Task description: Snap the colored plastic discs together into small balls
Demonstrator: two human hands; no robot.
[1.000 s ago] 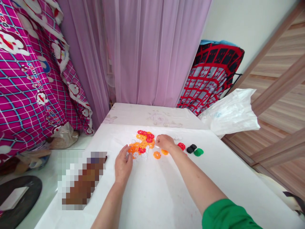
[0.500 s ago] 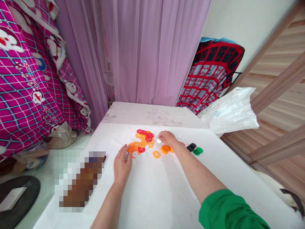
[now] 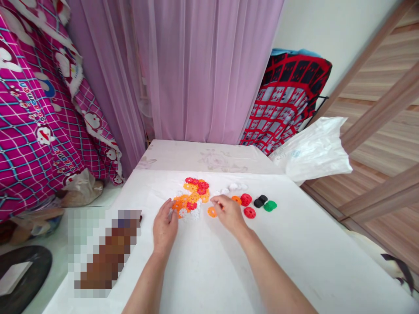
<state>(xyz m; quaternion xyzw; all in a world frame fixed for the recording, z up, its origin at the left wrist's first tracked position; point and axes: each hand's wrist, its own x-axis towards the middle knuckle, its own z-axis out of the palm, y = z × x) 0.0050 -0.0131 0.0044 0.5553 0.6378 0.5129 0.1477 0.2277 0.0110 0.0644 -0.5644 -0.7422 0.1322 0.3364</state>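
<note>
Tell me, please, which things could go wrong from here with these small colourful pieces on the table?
The left hand is at the edge of the orange-and-red cluster, so a small push might shift its overlapping pieces.
The right hand is close beside a single orange piece and could knock it aside.
The white pieces lie on a white table surface, so one could easily be overlooked.

Home interior, lilac curtain, cartoon-print fabric
</note>
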